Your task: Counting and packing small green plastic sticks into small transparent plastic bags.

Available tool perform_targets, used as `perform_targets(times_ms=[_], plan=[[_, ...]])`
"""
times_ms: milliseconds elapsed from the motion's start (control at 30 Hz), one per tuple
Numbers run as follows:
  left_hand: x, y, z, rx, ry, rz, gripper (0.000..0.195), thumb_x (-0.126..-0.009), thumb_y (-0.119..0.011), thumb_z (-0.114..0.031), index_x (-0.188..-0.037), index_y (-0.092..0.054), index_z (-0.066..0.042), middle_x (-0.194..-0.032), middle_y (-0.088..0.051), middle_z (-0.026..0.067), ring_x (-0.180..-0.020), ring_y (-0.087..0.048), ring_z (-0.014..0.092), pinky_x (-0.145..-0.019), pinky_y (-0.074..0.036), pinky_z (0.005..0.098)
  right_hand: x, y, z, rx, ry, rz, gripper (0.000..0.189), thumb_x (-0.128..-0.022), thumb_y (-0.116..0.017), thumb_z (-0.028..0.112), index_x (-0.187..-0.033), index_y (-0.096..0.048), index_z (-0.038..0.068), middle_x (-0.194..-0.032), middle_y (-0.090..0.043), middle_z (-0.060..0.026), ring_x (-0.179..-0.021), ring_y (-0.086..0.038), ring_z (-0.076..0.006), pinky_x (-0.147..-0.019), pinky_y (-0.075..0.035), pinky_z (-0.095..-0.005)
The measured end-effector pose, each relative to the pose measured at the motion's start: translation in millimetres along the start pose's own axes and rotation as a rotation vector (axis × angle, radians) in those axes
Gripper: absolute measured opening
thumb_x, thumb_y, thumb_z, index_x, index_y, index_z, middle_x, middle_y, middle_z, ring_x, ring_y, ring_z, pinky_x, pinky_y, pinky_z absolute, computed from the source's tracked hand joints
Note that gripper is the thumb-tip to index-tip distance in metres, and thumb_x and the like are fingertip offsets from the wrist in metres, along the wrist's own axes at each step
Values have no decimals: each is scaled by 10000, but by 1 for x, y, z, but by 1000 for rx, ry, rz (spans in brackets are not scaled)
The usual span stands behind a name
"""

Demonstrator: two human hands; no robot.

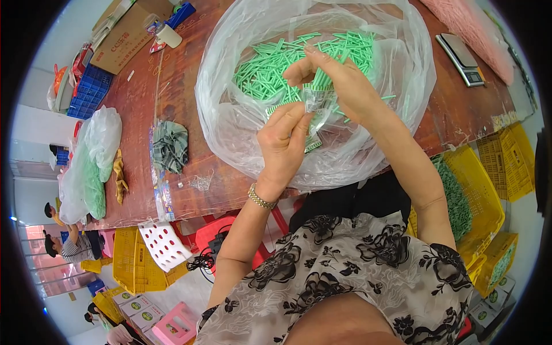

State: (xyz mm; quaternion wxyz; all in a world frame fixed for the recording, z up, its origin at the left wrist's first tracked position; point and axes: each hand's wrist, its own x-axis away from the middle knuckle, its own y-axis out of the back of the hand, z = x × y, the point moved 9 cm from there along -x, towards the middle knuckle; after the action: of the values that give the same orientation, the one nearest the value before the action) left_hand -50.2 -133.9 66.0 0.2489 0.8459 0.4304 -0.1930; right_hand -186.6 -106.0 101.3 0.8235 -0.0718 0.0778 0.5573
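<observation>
A large clear plastic bag (pixel 224 125) lies spread open on the red-brown table, with many short green sticks (pixel 267 71) heaped inside. Above the heap, my right hand (pixel 340 79) holds a bundle of the green sticks (pixel 321 78) upright, their lower ends in a small striped packet (pixel 317 97). My left hand (pixel 284 136) pinches the lower left edge of that packet between thumb and fingers. Further green-striped packets (pixel 312 144) lie below and beside my left hand, partly hidden by it. What the sticks are made of, I cannot tell.
A digital scale (pixel 461 56) stands at the right, by a pink bag (pixel 474 34). At the left are a dark checked cloth (pixel 170 146), plastic bags (pixel 92 159), a cardboard box (pixel 125 39) and a blue crate (pixel 88 90). Yellow crates (pixel 483 198) stand below the table. Other people are far left.
</observation>
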Motion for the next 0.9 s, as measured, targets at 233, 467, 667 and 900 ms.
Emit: perform_targets(times_ms=[233,467,667,900], plan=[[1,3,-6,-72,-72,-13,161,-883,-678,10,-1043,-694,5,-910,-674,77,-662,-572,93,-588,-458,240,3,5,-4,82,-23,23,533,-1014,-450,439,-905,-734,1,-871,-681,-76,-872,-586,-179,-893,-447,-352],[1,-1,-6,-50,-70,-22,150,-897,-671,-2,-1045,-690,13,-899,-663,57,-707,-558,81,-616,-454,235,1,-7,-10,261,-115,196,543,-1012,-422,503,-1016,-734,59,-933,-657,-61,-987,-567,-185,-1013,-378,-378],[0,-3,24,260,241,-73,147,-894,-662,17,-1037,-687,35,-852,-633,28,-708,-534,62,-614,-443,225,-8,-6,-19,383,-81,320,507,-1014,-432,504,-1196,-667,94,-1007,-636,-50,-1040,-554,-192,-980,-411,-351],[-7,-1,26,375,269,-71,205,-896,-669,7,-1099,-695,12,-899,-642,10,-771,-547,55,-665,-455,212,14,28,10,576,-8,195,328,-882,-674,220,-1140,-629,22,-865,-592,-9,-745,-521,-83,-669,-464,-251]])
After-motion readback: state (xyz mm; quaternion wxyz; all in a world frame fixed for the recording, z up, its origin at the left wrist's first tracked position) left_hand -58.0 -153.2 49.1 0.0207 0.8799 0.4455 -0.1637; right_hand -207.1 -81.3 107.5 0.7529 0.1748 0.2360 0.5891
